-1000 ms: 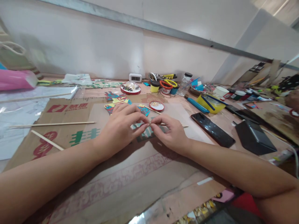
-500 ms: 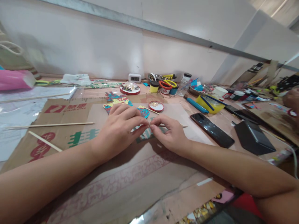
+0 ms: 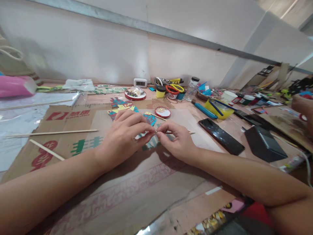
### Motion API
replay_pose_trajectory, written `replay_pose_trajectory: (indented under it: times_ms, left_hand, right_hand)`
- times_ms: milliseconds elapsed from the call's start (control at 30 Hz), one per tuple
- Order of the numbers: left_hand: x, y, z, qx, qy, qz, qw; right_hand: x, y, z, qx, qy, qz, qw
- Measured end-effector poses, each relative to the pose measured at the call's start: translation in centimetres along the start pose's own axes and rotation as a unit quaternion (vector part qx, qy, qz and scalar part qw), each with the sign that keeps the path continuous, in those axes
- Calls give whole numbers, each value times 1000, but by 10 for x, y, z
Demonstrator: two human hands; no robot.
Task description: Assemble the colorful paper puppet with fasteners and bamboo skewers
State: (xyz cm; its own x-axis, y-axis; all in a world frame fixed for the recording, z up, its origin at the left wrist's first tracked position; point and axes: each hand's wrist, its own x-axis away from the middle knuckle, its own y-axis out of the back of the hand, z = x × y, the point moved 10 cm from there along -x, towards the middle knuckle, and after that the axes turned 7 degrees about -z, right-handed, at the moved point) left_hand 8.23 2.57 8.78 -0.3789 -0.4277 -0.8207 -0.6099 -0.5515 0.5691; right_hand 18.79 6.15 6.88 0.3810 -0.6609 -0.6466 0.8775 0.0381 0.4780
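My left hand (image 3: 129, 132) and my right hand (image 3: 177, 138) meet fingertip to fingertip over the translucent sheet. Each is closed in a pinch, with a tiny shiny piece between the fingertips, too small to name. A thin wooden stick (image 3: 192, 132) shows behind my right hand and pokes out past its knuckles; I cannot tell whether the hand grips it. Just beyond the fingers sits a red-rimmed lid (image 3: 158, 115) holding small gold bits. Painted blue, red and yellow cut-out pieces (image 3: 150, 119) lie partly hidden behind my left hand.
Printed cardboard (image 3: 58, 124) with loose wooden sticks (image 3: 66, 132) lies to the left. A black phone (image 3: 221, 136) and a black angular object (image 3: 265, 143) are on the right. Paint pots (image 3: 160, 92), a small clock (image 3: 140, 83) and a bead dish (image 3: 135, 94) line the wall. Another person's hand (image 3: 303, 106) is far right.
Both hands keep almost the same pinch at the same spot. The view has shifted very slightly. The other person's hand at far right has moved a little.
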Motion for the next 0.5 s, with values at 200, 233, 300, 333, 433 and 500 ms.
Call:
replay_pose_trajectory:
  times_ms: [200,233,300,333,433,500]
  left_hand:
    - [1,1,-5,-6,-32,-3,999]
    - [2,1,-5,-10,-35,-2,999]
    - [2,1,-6,-15,-41,-1,999]
    - [2,1,-6,-16,-44,0,999]
    - [2,1,-9,-16,-56,3,998]
    - [2,1,-11,-21,-65,8,998]
  right_hand:
    - [2,-3,1,10,5,10,1000]
    - [2,-3,1,12,2,13,1000]
    - [2,-4,-1,14,-3,16,1000]
    - [2,-4,-1,15,-4,17,1000]
    - [3,-4,0,12,-5,18,1000]
    - [3,-4,0,11,-4,17,1000]
